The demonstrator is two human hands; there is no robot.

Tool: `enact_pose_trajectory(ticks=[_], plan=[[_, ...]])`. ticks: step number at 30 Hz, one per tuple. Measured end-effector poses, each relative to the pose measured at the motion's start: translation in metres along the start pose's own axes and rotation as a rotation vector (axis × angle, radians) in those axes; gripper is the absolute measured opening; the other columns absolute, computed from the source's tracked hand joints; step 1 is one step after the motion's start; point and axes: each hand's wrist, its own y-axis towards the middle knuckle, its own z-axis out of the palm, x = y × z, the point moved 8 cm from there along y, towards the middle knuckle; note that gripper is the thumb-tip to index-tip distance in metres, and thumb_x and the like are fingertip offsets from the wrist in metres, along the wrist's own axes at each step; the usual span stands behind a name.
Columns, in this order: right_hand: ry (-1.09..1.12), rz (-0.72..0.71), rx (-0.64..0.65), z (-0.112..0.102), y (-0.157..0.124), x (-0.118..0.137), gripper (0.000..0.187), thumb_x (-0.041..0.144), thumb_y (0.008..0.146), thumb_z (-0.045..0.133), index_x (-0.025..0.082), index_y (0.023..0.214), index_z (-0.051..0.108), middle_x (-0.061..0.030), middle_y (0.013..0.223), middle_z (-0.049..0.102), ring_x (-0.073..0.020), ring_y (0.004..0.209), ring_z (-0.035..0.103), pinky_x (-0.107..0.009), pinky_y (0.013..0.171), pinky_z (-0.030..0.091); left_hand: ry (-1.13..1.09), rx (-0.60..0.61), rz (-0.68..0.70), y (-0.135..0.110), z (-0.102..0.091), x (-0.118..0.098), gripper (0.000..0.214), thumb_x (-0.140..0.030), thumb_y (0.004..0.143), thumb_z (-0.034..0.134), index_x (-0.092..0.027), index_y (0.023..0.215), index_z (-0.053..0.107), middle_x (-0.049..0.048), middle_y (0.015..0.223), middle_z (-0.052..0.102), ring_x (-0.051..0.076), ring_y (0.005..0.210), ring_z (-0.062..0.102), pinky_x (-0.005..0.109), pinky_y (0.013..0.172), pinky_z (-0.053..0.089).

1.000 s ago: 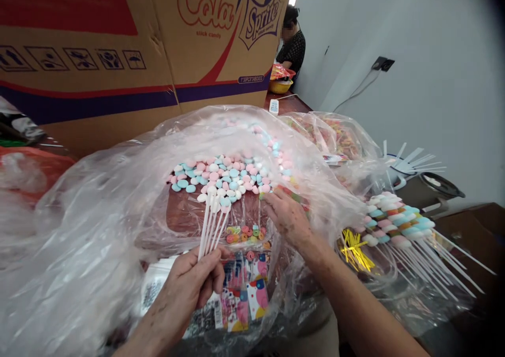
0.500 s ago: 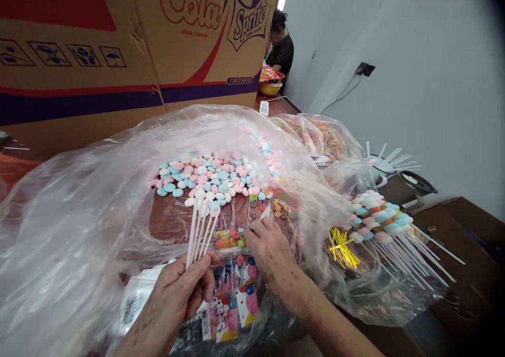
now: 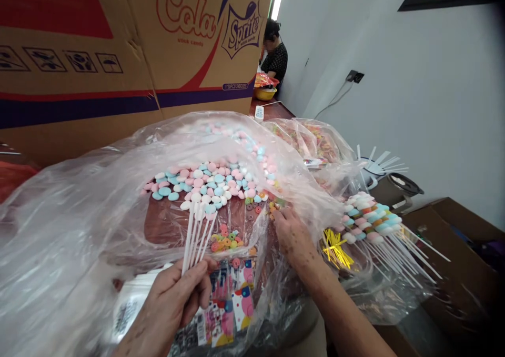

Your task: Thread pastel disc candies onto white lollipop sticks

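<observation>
The left hand (image 3: pixel 177 294) pinched smooth white sticks (image 3: pixel 188 241) between its fingers. The right hand (image 3: pixel 296 241) was at ring-shaped candies (image 3: pixel 272 206); whether its fingers pinched any, I couldn't tell.

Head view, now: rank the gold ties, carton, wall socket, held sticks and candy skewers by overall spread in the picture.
1. Carton, by far
2. Candy skewers
3. Held sticks
4. Gold ties
5. Wall socket, which is farther off, so its real size is unsure

Bare left hand (image 3: pixel 179 294), right hand (image 3: pixel 294 236) and forearms (image 3: pixel 343 304); beige cloth (image 3: pixel 313 338) below, perhaps trousers.
</observation>
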Motion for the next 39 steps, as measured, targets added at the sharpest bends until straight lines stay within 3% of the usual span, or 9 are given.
enact_pose_trajectory(ticks=[6, 11, 14, 17, 23, 28, 32, 35, 39], plan=[[0.143, -0.062, 0.056, 0.001, 0.011, 0.007, 0.024, 0.005, 0.089, 0.045, 0.017, 0.098, 0.064, -0.0101, 0.106, 0.066, -0.0203, 0.1, 0.058, -0.028, 0.087, 0.044, 0.004, -0.021, -0.002, 0.001, -0.001, 0.0, 0.045, -0.059, 0.077, 0.066, -0.014, 0.08, 0.065, -0.0026, 0.05, 0.056, 0.005, 0.038, 0.031, 0.017, 0.039, 0.018], [0.097, 0.068, -0.053, -0.016, 0.031, -0.017, 0.041, 0.006, 0.085, 0.047, 0.013, 0.124, 0.057, -0.0149, 0.112, 0.065, -0.0249, 0.102, 0.06, -0.031, 0.085, 0.045, -0.017, -0.021, 0.0, 0.0, -0.003, -0.001, 0.043, -0.058, 0.076, 0.067, -0.015, 0.079, 0.065, -0.0021, 0.05, 0.057, 0.005, 0.04, 0.032, 0.017, 0.04, 0.019], [0.042, 0.134, -0.127, -0.024, 0.041, -0.037, 0.036, 0.006, 0.087, 0.04, 0.011, 0.115, 0.063, -0.0176, 0.106, 0.067, -0.0271, 0.097, 0.06, -0.033, 0.083, 0.045, -0.023, -0.015, 0.006, 0.001, -0.002, -0.001, 0.041, -0.057, 0.077, 0.067, -0.016, 0.075, 0.063, -0.0018, 0.051, 0.057, 0.005, 0.04, 0.032, 0.017, 0.04, 0.019], [0.033, 0.123, -0.124, -0.026, 0.047, -0.044, 0.034, 0.009, 0.091, 0.036, 0.012, 0.104, 0.067, -0.0151, 0.093, 0.069, -0.0263, 0.089, 0.061, -0.034, 0.082, 0.045, -0.005, -0.008, -0.001, 0.002, 0.0, -0.002, 0.043, -0.059, 0.074, 0.068, -0.016, 0.074, 0.063, -0.0024, 0.048, 0.055, 0.005, 0.038, 0.03, 0.018, 0.038, 0.018], [-0.089, -0.017, -0.049, -0.02, 0.03, -0.005, 0.045, 0.003, 0.083, 0.047, 0.009, 0.126, 0.058, -0.0183, 0.121, 0.063, -0.0287, 0.108, 0.053, -0.036, 0.094, 0.042, 0.028, 0.008, -0.01, 0.001, 0.002, -0.001, 0.048, -0.062, 0.075, 0.065, -0.015, 0.083, 0.065, -0.0023, 0.048, 0.057, 0.005, 0.036, 0.03, 0.018, 0.039, 0.017], [-0.095, -0.095, -0.01, -0.009, 0.002, 0.025, 0.031, 0.004, 0.088, 0.046, 0.014, 0.11, 0.066, -0.0172, 0.121, 0.062, -0.029, 0.113, 0.052, -0.042, 0.103, 0.038, 0.031, -0.016, -0.001, -0.003, 0.002, -0.005, 0.043, -0.059, 0.076, 0.064, -0.016, 0.079, 0.063, -0.0031, 0.047, 0.056, 0.006, 0.036, 0.029, 0.02, 0.042, 0.015], [0.016, -0.052, 0.066, -0.006, -0.006, 0.016, 0.025, 0.008, 0.092, 0.045, 0.019, 0.098, 0.066, -0.0105, 0.106, 0.068, -0.0228, 0.098, 0.06, -0.031, 0.083, 0.045, 0.022, -0.045, 0.009, -0.006, 0.004, -0.009, 0.039, -0.055, 0.076, 0.064, -0.016, 0.079, 0.062, -0.0034, 0.047, 0.055, 0.005, 0.035, 0.026, 0.021, 0.043, 0.012], [0.038, 0.018, 0.093, -0.009, -0.003, 0.0, 0.023, 0.012, 0.095, 0.043, 0.021, 0.094, 0.064, -0.0073, 0.093, 0.07, -0.0191, 0.082, 0.062, -0.027, 0.068, 0.042, 0.015, -0.05, 0.007, -0.006, 0.004, -0.008, 0.039, -0.054, 0.076, 0.065, -0.015, 0.081, 0.063, -0.003, 0.047, 0.056, 0.005, 0.036, 0.027, 0.02, 0.042, 0.014], [0.036, 0.015, 0.011, -0.016, 0.013, 0.0, 0.024, 0.011, 0.096, 0.04, 0.02, 0.098, 0.063, -0.0085, 0.1, 0.069, -0.0197, 0.091, 0.061, -0.027, 0.077, 0.042, 0.025, -0.027, -0.011, -0.003, 0.003, -0.003, 0.042, -0.057, 0.072, 0.067, -0.016, 0.082, 0.063, -0.0028, 0.047, 0.056, 0.006, 0.035, 0.03, 0.02, 0.039, 0.016]])
